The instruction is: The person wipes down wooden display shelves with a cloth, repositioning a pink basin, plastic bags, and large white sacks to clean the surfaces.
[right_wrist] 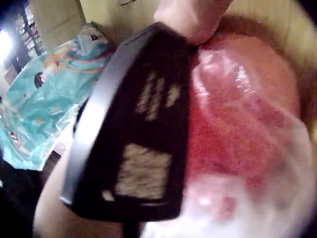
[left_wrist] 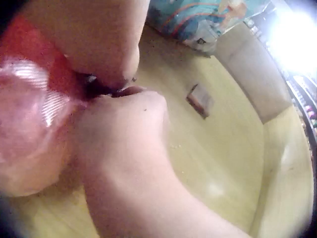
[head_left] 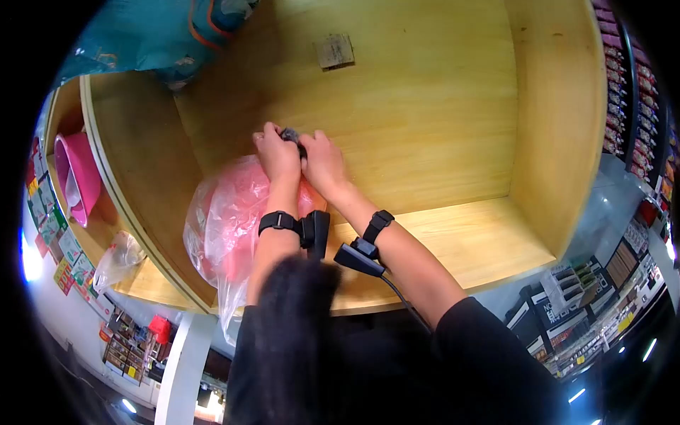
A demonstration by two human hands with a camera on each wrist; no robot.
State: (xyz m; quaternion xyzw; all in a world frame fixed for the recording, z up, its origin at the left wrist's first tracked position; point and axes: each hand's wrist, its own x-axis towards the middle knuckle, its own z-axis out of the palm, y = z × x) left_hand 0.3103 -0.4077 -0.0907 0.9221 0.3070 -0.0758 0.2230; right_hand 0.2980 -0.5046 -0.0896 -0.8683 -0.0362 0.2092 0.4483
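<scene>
Both hands meet in front of the wooden back panel in the head view. Between them is a small dark grey, fuzzy-looking bundle (head_left: 289,134), mostly covered by fingers; its kind cannot be told. My left hand (head_left: 276,152) grips it from the left, fingers curled. From the right, my right hand (head_left: 324,161) holds it with bent fingers. Just below the left hand sits a clear plastic bag (head_left: 237,212) with pink-red contents, overlapped by the left forearm. In the left wrist view, the right hand (left_wrist: 129,124) faces the left hand (left_wrist: 104,39), with a dark gap between them.
A wooden shelf box (head_left: 453,241) surrounds the work, with side walls left and right. A teal printed bag (head_left: 152,39) lies at the upper left. A square patch (head_left: 334,52) marks the back panel. Left of the divider is a pink basin (head_left: 81,173).
</scene>
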